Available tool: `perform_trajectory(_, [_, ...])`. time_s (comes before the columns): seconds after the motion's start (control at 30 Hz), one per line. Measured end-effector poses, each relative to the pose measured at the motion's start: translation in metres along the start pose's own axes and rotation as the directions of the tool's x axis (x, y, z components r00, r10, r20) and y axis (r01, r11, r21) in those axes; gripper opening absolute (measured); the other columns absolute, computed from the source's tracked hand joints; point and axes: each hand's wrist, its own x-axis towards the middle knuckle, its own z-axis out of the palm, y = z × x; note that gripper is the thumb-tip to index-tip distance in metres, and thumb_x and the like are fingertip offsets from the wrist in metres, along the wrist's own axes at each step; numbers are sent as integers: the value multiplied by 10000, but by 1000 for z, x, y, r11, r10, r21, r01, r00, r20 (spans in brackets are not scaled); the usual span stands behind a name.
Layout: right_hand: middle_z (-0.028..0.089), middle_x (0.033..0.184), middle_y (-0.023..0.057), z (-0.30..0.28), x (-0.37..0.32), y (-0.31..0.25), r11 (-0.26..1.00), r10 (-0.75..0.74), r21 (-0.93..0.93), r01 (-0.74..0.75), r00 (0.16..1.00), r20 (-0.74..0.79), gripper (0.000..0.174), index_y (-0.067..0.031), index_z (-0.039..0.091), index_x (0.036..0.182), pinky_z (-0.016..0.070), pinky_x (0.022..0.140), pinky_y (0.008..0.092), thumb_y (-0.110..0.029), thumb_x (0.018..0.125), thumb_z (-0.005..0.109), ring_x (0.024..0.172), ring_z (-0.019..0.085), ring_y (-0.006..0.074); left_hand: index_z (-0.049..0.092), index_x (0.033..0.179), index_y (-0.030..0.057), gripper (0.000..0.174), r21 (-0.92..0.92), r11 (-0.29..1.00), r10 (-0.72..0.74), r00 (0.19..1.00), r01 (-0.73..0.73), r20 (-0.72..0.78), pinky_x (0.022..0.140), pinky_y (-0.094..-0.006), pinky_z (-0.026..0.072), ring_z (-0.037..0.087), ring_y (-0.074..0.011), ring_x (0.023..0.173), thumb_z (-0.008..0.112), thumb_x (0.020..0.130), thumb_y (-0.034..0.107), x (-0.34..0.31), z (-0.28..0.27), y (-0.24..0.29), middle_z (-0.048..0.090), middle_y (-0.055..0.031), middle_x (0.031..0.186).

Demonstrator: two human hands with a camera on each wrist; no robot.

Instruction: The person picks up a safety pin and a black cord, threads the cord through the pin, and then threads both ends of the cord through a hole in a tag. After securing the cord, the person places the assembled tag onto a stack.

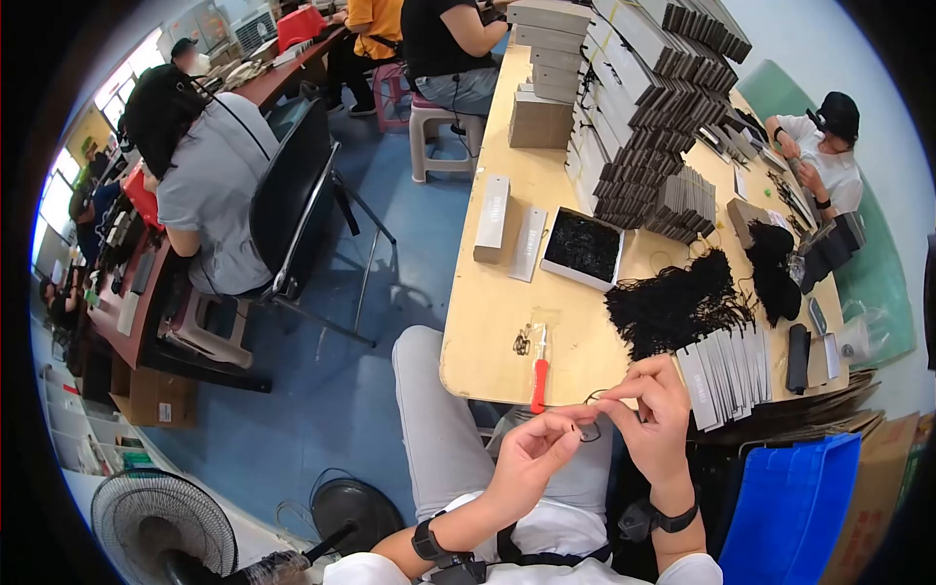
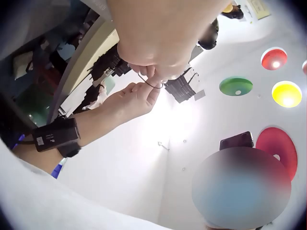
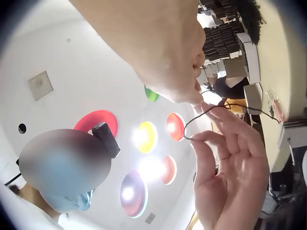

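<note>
A thin black cord (image 3: 193, 119), bent into a loop, runs between my two hands over my lap. In the head view my left hand (image 1: 531, 466) pinches it between thumb and index finger, palm turned up. My right hand (image 1: 651, 421) grips the cord close to the left fingertips. The left wrist view shows the dark cord (image 2: 149, 84) curving out by the fingers of both hands. A fanned row of pale printed strips (image 1: 726, 375) lies just beyond my right hand, beside a heap of black cords (image 1: 673, 300).
A red-handled tool (image 1: 539, 382) lies near the table's front edge. Behind it stand a box of black cords (image 1: 583, 249), a long white box (image 1: 492, 218) and tall stacks of grey pieces (image 1: 643, 117). A blue bin (image 1: 788, 507) is at my right, a fan (image 1: 164, 526) at left.
</note>
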Motion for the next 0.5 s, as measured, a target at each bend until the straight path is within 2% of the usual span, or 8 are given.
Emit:
perform_trajectory(0.07, [509,781,50,-3,-7,1,999,26,-18,-26,1000,-8,192,-41,679,796,388,520,262,-12,642,789,645,506,164,591,950,16,117,-22,999,-25,999,25,-22,998,-337,371,499,-183,1173,586,931,131,3,3,-4,544,-132,1265])
perform_trajectory(0.13, [518,779,54,-4,-14,0,995,93,26,-92,996,-5,207,-44,668,785,403,522,269,-39,633,809,645,523,174,595,961,30,107,-208,972,-124,991,110,-57,989,-318,371,502,-164,1153,582,934,134,2,9,-6,555,-118,1238])
perform_trajectory(0.27, [533,765,62,-10,-32,13,997,79,-15,-79,997,-24,215,-46,655,776,422,528,275,-54,635,817,646,546,184,602,969,43,107,-395,912,-144,987,106,-68,971,-294,373,502,-151,1130,586,933,142,10,20,-5,570,-94,1195])
perform_trajectory(0.33, [541,757,24,-11,-41,20,998,20,50,-21,1000,21,203,-46,652,753,314,461,220,-87,647,820,541,417,78,605,944,71,129,-455,880,-184,981,134,-67,936,-346,382,518,-166,1078,587,929,198,16,23,-6,564,-62,1153])
perform_trajectory(0.37, [541,757,24,-14,-46,21,999,24,45,-25,1000,17,203,-46,652,753,314,461,220,-87,647,820,541,417,78,605,944,71,129,-456,879,-189,980,141,-61,936,-346,382,518,-166,1078,587,929,198,17,22,-6,564,-62,1153])
perform_trajectory(0.43, [576,751,69,-19,-57,24,965,133,178,-195,941,310,184,-26,647,764,439,555,272,-50,663,799,651,563,184,597,921,60,111,-325,945,-58,995,30,-76,917,-334,387,523,-161,1025,593,923,171,19,16,-3,585,-70,1064])
perform_trajectory(0.47, [594,765,63,-20,-64,29,931,179,224,-287,896,407,146,-24,657,768,438,564,267,-51,692,778,657,562,169,593,888,40,66,-221,975,-6,995,-17,-104,882,-322,407,533,-169,968,596,907,103,20,14,2,592,-88,1002])
perform_trajectory(0.5, [594,765,63,-20,-69,32,931,181,225,-289,897,403,146,-24,657,768,438,564,267,-51,692,778,657,562,169,593,888,40,66,-218,976,-9,995,-14,-101,882,-322,407,533,-169,968,596,907,103,19,13,5,592,-88,1002])
